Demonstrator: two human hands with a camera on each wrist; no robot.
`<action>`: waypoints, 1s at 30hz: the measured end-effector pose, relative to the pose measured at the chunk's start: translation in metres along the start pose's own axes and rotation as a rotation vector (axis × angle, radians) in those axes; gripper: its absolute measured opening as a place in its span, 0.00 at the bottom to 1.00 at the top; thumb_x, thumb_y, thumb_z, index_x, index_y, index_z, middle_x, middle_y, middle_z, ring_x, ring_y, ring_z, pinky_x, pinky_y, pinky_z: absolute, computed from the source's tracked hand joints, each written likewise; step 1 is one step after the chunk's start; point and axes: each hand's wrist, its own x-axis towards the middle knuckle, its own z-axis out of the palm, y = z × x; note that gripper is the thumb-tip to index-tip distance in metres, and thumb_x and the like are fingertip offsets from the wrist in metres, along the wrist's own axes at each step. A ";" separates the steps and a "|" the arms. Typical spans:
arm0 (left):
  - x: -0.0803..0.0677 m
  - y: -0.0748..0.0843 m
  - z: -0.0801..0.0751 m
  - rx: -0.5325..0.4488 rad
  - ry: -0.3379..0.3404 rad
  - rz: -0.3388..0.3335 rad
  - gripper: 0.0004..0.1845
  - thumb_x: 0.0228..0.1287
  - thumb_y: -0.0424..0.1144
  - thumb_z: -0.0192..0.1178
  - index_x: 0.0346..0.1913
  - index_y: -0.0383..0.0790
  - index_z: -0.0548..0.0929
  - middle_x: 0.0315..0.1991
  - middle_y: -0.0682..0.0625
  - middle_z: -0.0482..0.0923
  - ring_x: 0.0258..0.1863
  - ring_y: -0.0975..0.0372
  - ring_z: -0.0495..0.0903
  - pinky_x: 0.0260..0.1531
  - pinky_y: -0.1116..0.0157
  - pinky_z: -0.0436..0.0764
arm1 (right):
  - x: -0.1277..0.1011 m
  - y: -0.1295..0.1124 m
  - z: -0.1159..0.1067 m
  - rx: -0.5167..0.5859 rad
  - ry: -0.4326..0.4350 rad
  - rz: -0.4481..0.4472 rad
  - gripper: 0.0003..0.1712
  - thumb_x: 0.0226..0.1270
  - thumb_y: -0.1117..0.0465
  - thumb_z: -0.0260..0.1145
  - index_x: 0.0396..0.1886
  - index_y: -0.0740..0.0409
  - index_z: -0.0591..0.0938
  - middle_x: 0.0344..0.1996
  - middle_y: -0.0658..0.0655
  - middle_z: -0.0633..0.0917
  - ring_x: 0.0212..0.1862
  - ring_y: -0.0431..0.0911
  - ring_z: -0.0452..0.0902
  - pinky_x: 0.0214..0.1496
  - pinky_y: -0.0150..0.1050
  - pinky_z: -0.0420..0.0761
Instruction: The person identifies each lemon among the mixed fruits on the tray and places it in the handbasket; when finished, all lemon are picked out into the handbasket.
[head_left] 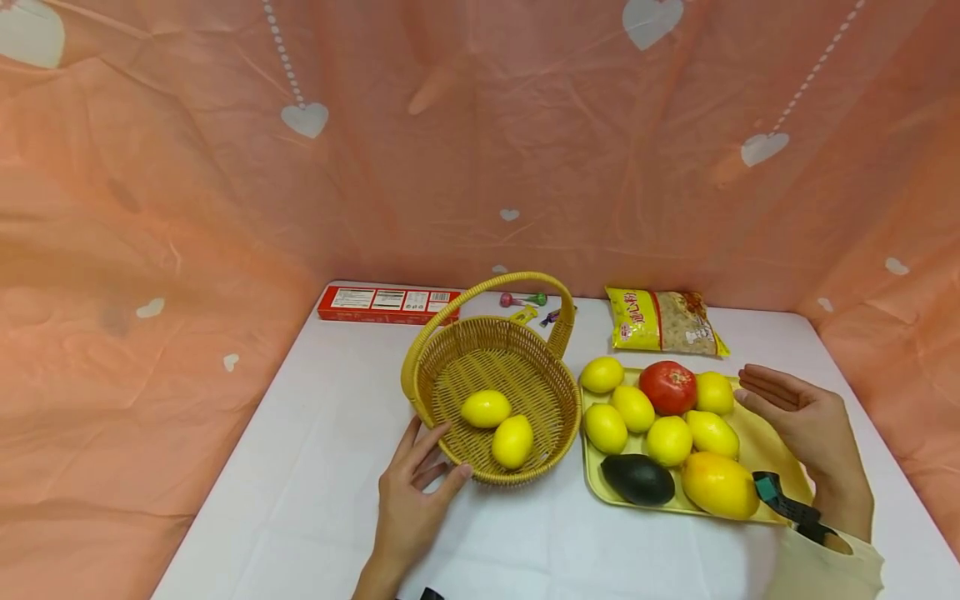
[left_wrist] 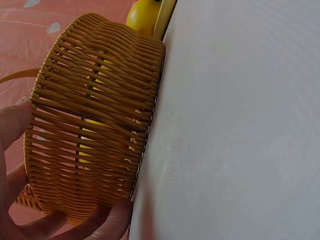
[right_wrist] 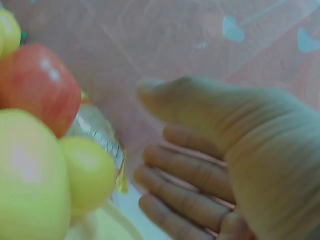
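A woven yellow basket (head_left: 450, 342) with a hoop handle stands mid-table and holds two lemons (head_left: 486, 408) (head_left: 513, 441). My left hand (head_left: 420, 475) rests open on the table, its straight fingers touching the basket's near-left wall (left_wrist: 95, 125). To the right lies a yellow tray (head_left: 772, 454) with several lemons (head_left: 633, 407), a red tomato (head_left: 667, 387), a dark avocado (head_left: 638, 478) and a mango (head_left: 718, 484). My right hand (head_left: 787, 404) hovers open over the tray's right side, palm toward the fruit, holding nothing. In the right wrist view the open hand (right_wrist: 200, 170) is beside the tomato (right_wrist: 37, 85).
A red box (head_left: 386, 303) lies at the back left of the white table, a yellow pasta bag (head_left: 663, 321) at the back right, small candies (head_left: 525, 300) behind the basket. Orange cloth walls enclose the table on three sides.
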 end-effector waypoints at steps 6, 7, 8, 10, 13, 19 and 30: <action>0.000 -0.001 0.000 -0.001 0.007 0.004 0.35 0.63 0.32 0.81 0.73 0.36 0.82 0.87 0.31 0.53 0.69 0.42 0.84 0.57 0.55 0.92 | 0.007 0.010 0.002 -0.224 -0.089 0.105 0.43 0.78 0.44 0.74 0.79 0.68 0.75 0.53 0.31 0.89 0.47 0.14 0.80 0.45 0.14 0.83; 0.000 -0.001 0.000 -0.003 0.006 0.002 0.35 0.63 0.32 0.81 0.73 0.36 0.83 0.87 0.31 0.53 0.69 0.42 0.83 0.57 0.55 0.92 | 0.008 0.011 0.002 -0.257 -0.102 0.122 0.44 0.78 0.41 0.73 0.79 0.66 0.75 0.56 0.38 0.90 0.48 0.17 0.80 0.46 0.16 0.84; 0.000 -0.001 0.000 -0.005 0.005 0.001 0.35 0.63 0.32 0.81 0.73 0.37 0.83 0.87 0.31 0.53 0.69 0.42 0.83 0.57 0.55 0.92 | 0.009 0.011 0.002 -0.286 -0.119 0.141 0.45 0.78 0.39 0.72 0.80 0.65 0.74 0.60 0.46 0.91 0.51 0.22 0.84 0.51 0.21 0.87; 0.000 -0.001 0.000 -0.010 0.003 -0.002 0.35 0.63 0.32 0.81 0.73 0.37 0.83 0.87 0.31 0.52 0.69 0.43 0.83 0.57 0.54 0.92 | 0.010 0.012 0.001 -0.305 -0.164 0.179 0.47 0.79 0.37 0.69 0.83 0.63 0.71 0.72 0.64 0.83 0.63 0.41 0.85 0.65 0.40 0.89; 0.000 0.000 0.000 -0.014 0.001 -0.006 0.35 0.63 0.33 0.82 0.73 0.38 0.83 0.87 0.31 0.52 0.69 0.43 0.83 0.58 0.54 0.92 | 0.012 0.015 0.001 -0.303 -0.227 0.215 0.49 0.81 0.36 0.66 0.86 0.61 0.65 0.81 0.74 0.69 0.75 0.69 0.71 0.73 0.70 0.79; 0.001 0.001 0.000 -0.011 -0.001 0.008 0.35 0.63 0.32 0.81 0.73 0.36 0.82 0.86 0.29 0.53 0.69 0.41 0.83 0.57 0.53 0.92 | 0.013 0.017 0.000 -0.230 -0.281 0.235 0.49 0.84 0.37 0.63 0.89 0.61 0.59 0.85 0.70 0.62 0.82 0.71 0.57 0.79 0.79 0.66; -0.001 -0.001 0.000 -0.017 0.004 -0.014 0.34 0.63 0.32 0.81 0.72 0.36 0.83 0.87 0.30 0.53 0.69 0.42 0.84 0.58 0.55 0.92 | 0.024 0.016 -0.001 -0.292 -0.321 0.205 0.50 0.83 0.38 0.66 0.87 0.64 0.62 0.82 0.77 0.64 0.79 0.79 0.58 0.72 0.84 0.68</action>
